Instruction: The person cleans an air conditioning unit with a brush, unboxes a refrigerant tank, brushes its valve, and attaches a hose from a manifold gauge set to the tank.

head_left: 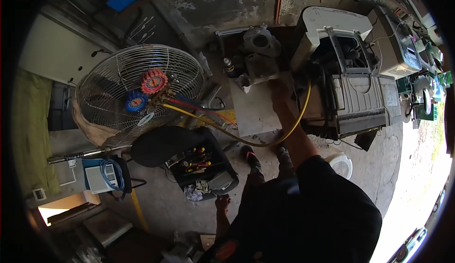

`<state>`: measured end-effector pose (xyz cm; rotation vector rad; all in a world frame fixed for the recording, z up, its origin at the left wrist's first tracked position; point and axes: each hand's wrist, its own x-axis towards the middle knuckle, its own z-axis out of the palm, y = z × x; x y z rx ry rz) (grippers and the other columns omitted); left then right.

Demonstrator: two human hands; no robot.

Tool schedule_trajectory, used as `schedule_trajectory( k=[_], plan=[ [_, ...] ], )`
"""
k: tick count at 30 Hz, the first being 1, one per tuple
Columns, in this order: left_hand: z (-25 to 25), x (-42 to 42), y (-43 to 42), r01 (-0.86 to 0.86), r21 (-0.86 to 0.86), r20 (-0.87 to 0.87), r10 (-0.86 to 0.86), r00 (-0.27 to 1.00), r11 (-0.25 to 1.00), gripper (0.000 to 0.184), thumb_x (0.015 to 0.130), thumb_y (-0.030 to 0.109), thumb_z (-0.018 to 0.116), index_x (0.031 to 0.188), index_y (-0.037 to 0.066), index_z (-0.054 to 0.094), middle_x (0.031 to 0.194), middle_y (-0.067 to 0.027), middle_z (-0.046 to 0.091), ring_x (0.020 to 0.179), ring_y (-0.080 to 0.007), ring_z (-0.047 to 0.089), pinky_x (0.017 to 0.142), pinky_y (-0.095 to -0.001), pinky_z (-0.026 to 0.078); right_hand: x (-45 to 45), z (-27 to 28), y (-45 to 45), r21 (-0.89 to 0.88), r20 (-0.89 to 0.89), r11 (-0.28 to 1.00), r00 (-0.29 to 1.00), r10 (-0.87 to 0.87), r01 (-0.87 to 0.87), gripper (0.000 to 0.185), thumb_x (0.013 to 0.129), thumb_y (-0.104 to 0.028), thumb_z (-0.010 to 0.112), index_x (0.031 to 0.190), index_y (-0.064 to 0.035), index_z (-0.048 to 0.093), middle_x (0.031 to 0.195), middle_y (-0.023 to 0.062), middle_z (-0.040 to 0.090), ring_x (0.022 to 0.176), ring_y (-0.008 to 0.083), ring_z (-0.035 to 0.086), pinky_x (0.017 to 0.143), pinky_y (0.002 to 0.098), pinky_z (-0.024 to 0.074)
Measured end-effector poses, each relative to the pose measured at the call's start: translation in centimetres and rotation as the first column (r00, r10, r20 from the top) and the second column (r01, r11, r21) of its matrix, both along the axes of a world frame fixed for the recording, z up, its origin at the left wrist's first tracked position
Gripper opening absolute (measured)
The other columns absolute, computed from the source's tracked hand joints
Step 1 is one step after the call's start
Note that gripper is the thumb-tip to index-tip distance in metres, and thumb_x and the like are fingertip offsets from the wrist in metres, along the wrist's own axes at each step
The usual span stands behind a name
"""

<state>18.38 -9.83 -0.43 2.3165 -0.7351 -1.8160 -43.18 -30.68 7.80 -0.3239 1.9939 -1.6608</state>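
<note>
My left hand (pixel 222 203) hangs low beside a black toolbox (pixel 226 166) that holds several red-and-yellow-handled tools (pixel 196 163). Its fingers look curled, and whether anything is in them is too small to make out. My right arm reaches forward over a pale board (pixel 250 106). At its end, my right hand (pixel 279 89) is in shadow near a greyish box-like part (pixel 262 68), its fingers not distinguishable. A small dark bottle (pixel 229 65) stands left of that part. A yellow hose (pixel 303 111) loops past my right forearm.
A large caged fan (pixel 137 92) stands at the left, with a red gauge (pixel 154 81) and a blue gauge (pixel 136 101) on it. Bulky appliance housings (pixel 362 102) fill the right side. A white round stool (pixel 340 165) is right of my legs.
</note>
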Motion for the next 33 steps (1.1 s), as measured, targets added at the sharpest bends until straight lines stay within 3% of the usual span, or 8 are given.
schedule_trajectory(
  k=[2,8,20,22,24,30,32,33],
  plan=[
    [1.1,-1.1,1.4,0.034,-0.035,0.001,-0.034,0.999,0.999,0.024,0.092,0.019,0.076,0.109,0.004,0.068,0.092,-0.0084,0.072,0.081,-0.0187,0.072,0.07,-0.0321,0.058,-0.9,0.1,-1.2,0.264,-0.339,0.962,0.926,0.164,-0.073,0.022,0.096,-0.015,0.059,0.116,-0.0077,0.068,0.106,0.0074,0.07,0.096,0.0143,0.066,0.084,0.0363,0.0521],
    [5.8,-3.4,4.9,-0.034,0.027,0.046,0.033,0.998,0.999,0.027,0.094,0.022,0.077,0.112,0.004,0.067,0.099,-0.0079,0.072,0.088,-0.0225,0.073,0.074,-0.0377,0.059,-4.6,2.6,-5.2,-0.672,0.204,0.741,0.954,0.218,-0.026,0.031,0.091,-0.013,0.065,0.12,-0.0029,0.069,0.104,0.0044,0.069,0.087,0.013,0.06,0.077,0.0289,0.0498],
    [5.0,-2.1,7.3,-0.111,0.041,0.049,0.109,0.993,0.993,0.02,0.097,0.016,0.074,0.109,0.002,0.068,0.089,-0.0086,0.071,0.08,-0.0195,0.071,0.071,-0.034,0.059,-6.7,4.2,-11.1,-0.324,0.182,0.929,0.976,-0.123,0.178,0.028,0.088,-0.01,0.07,0.113,0.0015,0.068,0.096,0.0066,0.067,0.082,0.0154,0.064,0.07,0.0305,0.0511],
    [5.2,-3.9,6.5,-0.082,-0.003,0.047,0.082,0.996,0.997,0.019,0.096,0.016,0.074,0.108,0.002,0.069,0.086,-0.0089,0.071,0.078,-0.0195,0.071,0.069,-0.0334,0.058,-4.8,-1.7,-8.2,-0.333,-0.41,0.943,0.897,-0.165,0.021,0.027,0.091,-0.012,0.068,0.113,0.0046,0.066,0.094,0.0112,0.071,0.071,0.0174,0.066,0.064,0.0336,0.0523],
    [2.5,-3.4,6.1,-0.151,-0.04,-0.039,0.15,0.988,0.988,0.019,0.094,0.013,0.075,0.107,0.0,0.069,0.087,-0.0104,0.073,0.073,-0.0185,0.071,0.066,-0.0333,0.058,0.7,2.4,-1.9,-0.388,0.004,0.92,0.999,0.053,-0.047,0.024,0.093,-0.009,0.065,0.113,0.004,0.066,0.094,0.0139,0.072,0.076,0.0178,0.068,0.068,0.0325,0.0537],
    [0.3,-5.7,-2.3,0.302,-0.169,-0.003,-0.307,0.952,0.938,0.034,0.097,0.033,0.067,0.078,0.005,0.069,0.069,-0.0053,0.067,0.057,-0.014,0.062,0.051,-0.0306,0.048,10.1,3.7,16.4,0.19,-0.098,0.787,0.786,0.61,-0.587,0.017,0.093,-0.01,0.064,0.105,0.0007,0.07,0.088,0.012,0.073,0.082,0.0184,0.072,0.071,0.0346,0.0571],
    [0.1,-7.3,-5.7,0.488,-0.227,0.111,-0.475,0.873,0.843,0.035,0.098,0.031,0.062,0.074,0.005,0.066,0.063,-0.0054,0.064,0.054,-0.0172,0.061,0.057,-0.038,0.051,10.8,3.3,21.4,0.204,0.027,0.662,0.68,0.733,-0.722,0.019,0.094,-0.011,0.066,0.109,0.0001,0.069,0.09,0.0139,0.074,0.081,0.0208,0.073,0.068,0.036,0.0572],
    [-3.9,-6.1,-6.7,0.818,-0.569,0.647,-0.569,0.507,0.082,0.041,0.099,0.035,0.06,0.069,0.008,0.065,0.06,-0.0087,0.064,0.057,-0.0222,0.065,0.061,-0.041,0.052,10.7,3.0,23.2,0.187,0.133,0.539,0.565,0.814,-0.821,0.023,0.094,-0.012,0.067,0.114,-0.0005,0.068,0.092,0.0158,0.074,0.081,0.0232,0.074,0.066,0.0374,0.0573]
  ],
)
